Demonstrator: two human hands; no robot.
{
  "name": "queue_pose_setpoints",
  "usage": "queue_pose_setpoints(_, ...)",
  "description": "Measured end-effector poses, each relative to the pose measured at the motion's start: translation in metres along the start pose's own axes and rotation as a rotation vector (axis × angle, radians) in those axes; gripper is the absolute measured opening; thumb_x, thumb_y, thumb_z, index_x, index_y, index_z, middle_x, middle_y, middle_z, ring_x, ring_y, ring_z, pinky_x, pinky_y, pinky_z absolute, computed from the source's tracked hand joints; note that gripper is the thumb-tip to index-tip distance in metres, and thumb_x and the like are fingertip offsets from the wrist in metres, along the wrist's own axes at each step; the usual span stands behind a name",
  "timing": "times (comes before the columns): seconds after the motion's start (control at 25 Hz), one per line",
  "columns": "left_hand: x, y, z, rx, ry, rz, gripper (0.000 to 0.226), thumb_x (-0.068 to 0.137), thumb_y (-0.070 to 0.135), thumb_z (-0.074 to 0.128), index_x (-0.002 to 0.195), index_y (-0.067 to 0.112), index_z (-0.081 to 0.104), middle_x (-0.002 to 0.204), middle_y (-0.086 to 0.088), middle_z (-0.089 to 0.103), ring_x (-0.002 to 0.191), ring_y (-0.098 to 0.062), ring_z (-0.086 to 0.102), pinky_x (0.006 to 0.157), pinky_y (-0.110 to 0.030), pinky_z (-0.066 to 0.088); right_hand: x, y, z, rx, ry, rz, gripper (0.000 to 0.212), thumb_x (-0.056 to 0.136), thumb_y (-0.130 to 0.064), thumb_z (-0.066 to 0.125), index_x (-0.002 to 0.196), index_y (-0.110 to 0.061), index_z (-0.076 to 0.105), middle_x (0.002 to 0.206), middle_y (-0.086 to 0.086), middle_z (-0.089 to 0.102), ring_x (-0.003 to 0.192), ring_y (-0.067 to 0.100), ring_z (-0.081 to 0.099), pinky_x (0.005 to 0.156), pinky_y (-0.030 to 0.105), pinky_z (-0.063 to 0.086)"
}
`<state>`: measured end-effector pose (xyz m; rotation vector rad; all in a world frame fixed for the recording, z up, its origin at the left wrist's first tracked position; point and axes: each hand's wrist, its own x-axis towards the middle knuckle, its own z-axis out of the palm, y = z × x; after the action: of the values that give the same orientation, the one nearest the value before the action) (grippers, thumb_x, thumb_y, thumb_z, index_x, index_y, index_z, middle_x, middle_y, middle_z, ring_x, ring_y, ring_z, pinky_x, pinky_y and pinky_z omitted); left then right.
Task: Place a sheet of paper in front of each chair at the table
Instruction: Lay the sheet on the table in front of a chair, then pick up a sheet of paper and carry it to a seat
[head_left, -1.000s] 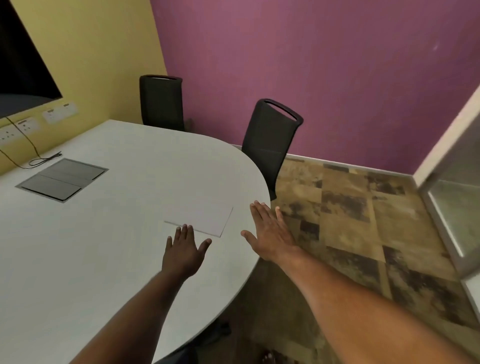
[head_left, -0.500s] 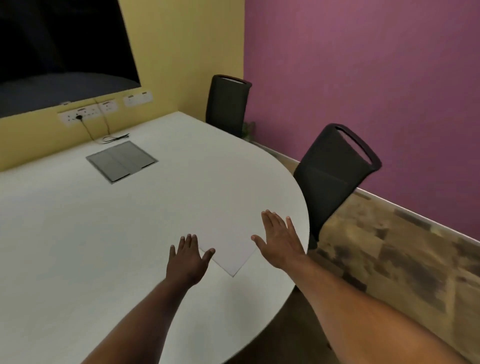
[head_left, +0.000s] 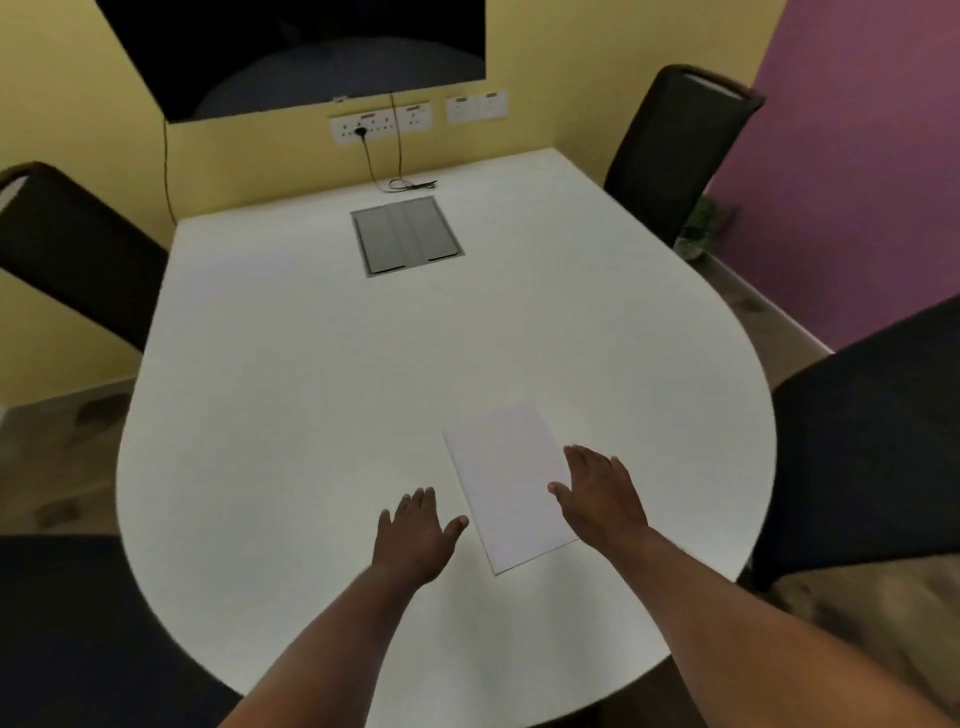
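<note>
A white sheet of paper (head_left: 506, 483) lies flat on the white table (head_left: 311, 415), near its rounded front edge. My left hand (head_left: 415, 535) hovers just left of the sheet with fingers spread, holding nothing. My right hand (head_left: 602, 499) is spread flat at the sheet's right edge, its fingers over that edge. Black chairs stand around the table: one at the far right (head_left: 675, 150), one at the near right (head_left: 862, 447), one at the far left (head_left: 72, 254) and one at the near left (head_left: 78, 623).
A grey cable hatch (head_left: 407, 235) is set into the table's far middle. Beyond it a black cable (head_left: 410, 183) runs to wall sockets (head_left: 382, 123) below a dark screen (head_left: 311, 47). A purple wall is at right.
My view has swung left, so the whole table and the left-hand chairs now show. Both hands stay spread beside the sheet, which now lies between them.
</note>
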<state>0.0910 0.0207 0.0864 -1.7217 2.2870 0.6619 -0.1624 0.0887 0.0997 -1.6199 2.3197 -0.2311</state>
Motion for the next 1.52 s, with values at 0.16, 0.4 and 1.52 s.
queue_pose_setpoints(0.16, 0.009, 0.024, 0.027, -0.062, -0.049, -0.121, 0.078, 0.1, 0.058, 0.038, 0.159, 0.011, 0.019, 0.167, -0.009, 0.022, 0.154, -0.025, 0.022, 0.12, -0.044, 0.026, 0.031, 0.018, 0.02, 0.021, -0.074, -0.041, 0.059, 0.101, -0.041, 0.048, 0.151, -0.013, 0.034, 0.156, 0.005, 0.04, 0.143, 0.023, 0.037, 0.12, 0.04, 0.023)
queue_pose_setpoints(0.4, 0.045, 0.066, 0.058, -0.329, -0.092, -0.331, 0.071, 0.096, 0.052, 0.051, 0.152, 0.013, 0.034, 0.151, -0.009, 0.045, 0.14, -0.028, 0.043, 0.111, -0.042, 0.037, 0.067, 0.049, 0.057, 0.026, -0.167, 0.018, 0.055, 0.1, -0.036, 0.052, 0.146, -0.01, 0.039, 0.149, 0.008, 0.046, 0.134, 0.028, 0.045, 0.109, 0.039, 0.036)
queue_pose_setpoints(1.52, 0.102, 0.076, 0.079, -0.778, 0.053, -0.686, 0.025, 0.09, 0.035, 0.07, 0.109, 0.021, 0.079, 0.109, -0.003, 0.078, 0.1, -0.028, 0.07, 0.087, -0.032, 0.053, 0.115, 0.077, 0.088, 0.222, -0.154, 0.472, 0.024, 0.093, -0.014, 0.053, 0.114, -0.016, 0.066, 0.112, 0.006, 0.071, 0.102, 0.029, 0.065, 0.092, 0.037, 0.049)
